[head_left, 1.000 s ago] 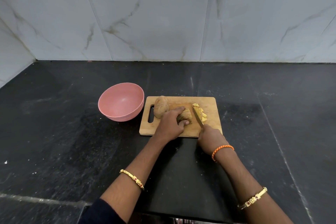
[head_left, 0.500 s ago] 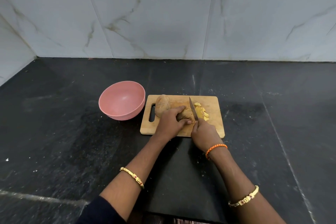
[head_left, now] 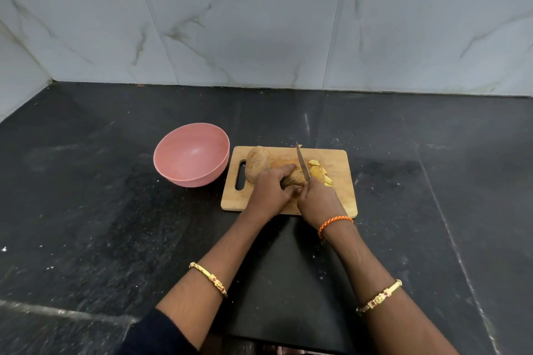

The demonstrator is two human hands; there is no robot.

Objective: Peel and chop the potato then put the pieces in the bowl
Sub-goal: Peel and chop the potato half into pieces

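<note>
A wooden chopping board [head_left: 337, 199] lies on the black counter. On it my left hand [head_left: 271, 189] grips a brown, unpeeled potato piece [head_left: 295, 177]. My right hand [head_left: 318, 200] holds a knife [head_left: 302, 163] by its handle, the blade pointing away from me and resting against the right side of that piece. Yellow cut potato pieces [head_left: 320, 173] lie just right of the blade. A second whole brown potato [head_left: 257, 163] sits at the board's left, near the handle slot. An empty pink bowl [head_left: 191, 154] stands left of the board.
The black stone counter [head_left: 86, 210] stretches wide on both sides. A white marble-tiled wall [head_left: 259, 23] rises behind it and turns the corner at the far left. The counter's front edge runs below my forearms.
My right hand has moved left with the knife, from beside the cut pieces to against the potato piece, the blade now pointing away. My left hand stays on the piece.
</note>
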